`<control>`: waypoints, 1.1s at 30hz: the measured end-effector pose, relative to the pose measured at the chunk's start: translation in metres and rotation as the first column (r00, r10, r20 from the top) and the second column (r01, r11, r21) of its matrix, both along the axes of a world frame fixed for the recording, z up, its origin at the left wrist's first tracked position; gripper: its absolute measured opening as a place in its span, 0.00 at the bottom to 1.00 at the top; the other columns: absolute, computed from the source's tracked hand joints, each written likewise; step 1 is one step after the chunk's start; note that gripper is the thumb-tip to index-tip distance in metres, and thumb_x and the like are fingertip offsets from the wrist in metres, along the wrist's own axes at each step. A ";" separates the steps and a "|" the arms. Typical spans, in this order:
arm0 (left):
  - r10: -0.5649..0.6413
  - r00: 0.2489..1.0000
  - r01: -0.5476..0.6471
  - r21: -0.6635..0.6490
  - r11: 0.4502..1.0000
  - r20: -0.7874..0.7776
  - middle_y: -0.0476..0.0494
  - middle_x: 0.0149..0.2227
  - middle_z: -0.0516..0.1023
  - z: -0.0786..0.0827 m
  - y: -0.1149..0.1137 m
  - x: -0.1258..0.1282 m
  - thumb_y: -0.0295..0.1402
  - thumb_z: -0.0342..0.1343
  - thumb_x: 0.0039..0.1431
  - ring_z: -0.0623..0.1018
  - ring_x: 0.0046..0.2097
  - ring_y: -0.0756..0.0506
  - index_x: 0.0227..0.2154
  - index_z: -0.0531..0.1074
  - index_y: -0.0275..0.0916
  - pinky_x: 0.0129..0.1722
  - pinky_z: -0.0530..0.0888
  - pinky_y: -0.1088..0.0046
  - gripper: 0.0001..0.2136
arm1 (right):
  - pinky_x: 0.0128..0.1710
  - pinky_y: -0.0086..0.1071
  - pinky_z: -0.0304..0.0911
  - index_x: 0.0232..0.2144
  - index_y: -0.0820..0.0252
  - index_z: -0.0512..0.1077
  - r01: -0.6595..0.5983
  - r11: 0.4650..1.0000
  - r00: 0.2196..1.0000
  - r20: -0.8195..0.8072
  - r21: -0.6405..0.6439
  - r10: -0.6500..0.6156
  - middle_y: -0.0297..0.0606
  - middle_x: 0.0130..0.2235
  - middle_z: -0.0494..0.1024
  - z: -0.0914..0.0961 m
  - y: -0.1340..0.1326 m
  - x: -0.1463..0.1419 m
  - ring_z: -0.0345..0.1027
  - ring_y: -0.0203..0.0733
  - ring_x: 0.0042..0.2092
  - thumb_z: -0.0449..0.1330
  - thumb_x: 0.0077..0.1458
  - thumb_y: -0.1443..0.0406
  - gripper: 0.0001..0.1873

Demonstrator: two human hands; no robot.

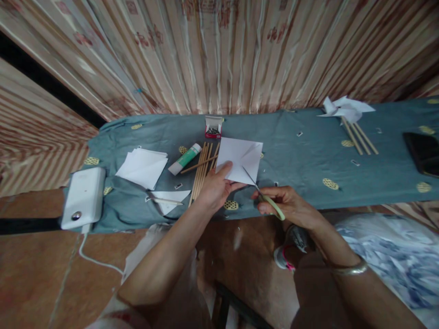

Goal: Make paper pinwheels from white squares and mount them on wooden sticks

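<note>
My left hand (216,187) pinches the near edge of a white square of paper (240,157) and holds it just above the blue-grey cloth (295,155). My right hand (288,203) is closed on the pale green handles of a pair of scissors (262,196). The blades point up and left and cut into the paper's near edge. The paper shows diagonal creases.
Beside my left hand lie several wooden sticks (202,171), a green and white glue tube (185,158) and an open red box of pins (213,127). Left are a stack of white paper (142,167) and a white device (84,196). Far right are paper pinwheels (345,108) and a dark phone (423,153).
</note>
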State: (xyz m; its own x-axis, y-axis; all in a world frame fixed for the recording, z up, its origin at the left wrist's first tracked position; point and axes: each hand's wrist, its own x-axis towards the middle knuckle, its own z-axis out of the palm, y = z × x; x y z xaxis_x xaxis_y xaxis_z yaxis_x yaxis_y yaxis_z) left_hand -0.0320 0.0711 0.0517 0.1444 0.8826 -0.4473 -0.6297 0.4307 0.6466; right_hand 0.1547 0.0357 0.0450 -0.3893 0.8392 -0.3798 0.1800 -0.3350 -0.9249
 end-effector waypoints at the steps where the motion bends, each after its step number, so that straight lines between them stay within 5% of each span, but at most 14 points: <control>1: 0.001 1.000 -0.001 0.000 1.000 0.001 0.42 0.33 0.79 0.000 0.000 0.000 0.27 0.56 0.59 0.79 0.43 0.42 0.38 0.71 0.33 0.54 0.72 0.50 0.06 | 0.22 0.26 0.55 0.32 0.63 0.77 0.004 1.000 1.000 -0.002 -0.002 -0.004 0.28 0.23 0.68 0.000 0.000 0.000 0.57 0.29 0.24 0.72 0.36 0.51 0.25; 33: -0.007 1.000 0.008 -0.039 0.999 0.009 0.42 0.33 0.79 0.004 -0.002 0.003 0.27 0.55 0.59 0.80 0.41 0.42 0.36 0.72 0.33 0.53 0.72 0.48 0.04 | 0.23 0.27 0.59 0.32 0.62 0.77 0.043 0.998 0.999 -0.015 -0.051 -0.044 0.29 0.22 0.70 -0.001 0.002 -0.001 0.60 0.31 0.24 0.73 0.33 0.52 0.25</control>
State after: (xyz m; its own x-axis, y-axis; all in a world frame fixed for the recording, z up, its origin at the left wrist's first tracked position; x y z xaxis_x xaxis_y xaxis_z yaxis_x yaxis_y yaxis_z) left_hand -0.0286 0.0690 0.0560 0.1550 0.8636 -0.4798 -0.6317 0.4601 0.6239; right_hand 0.1536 0.0375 0.0438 -0.3591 0.8354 -0.4161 0.1497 -0.3885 -0.9092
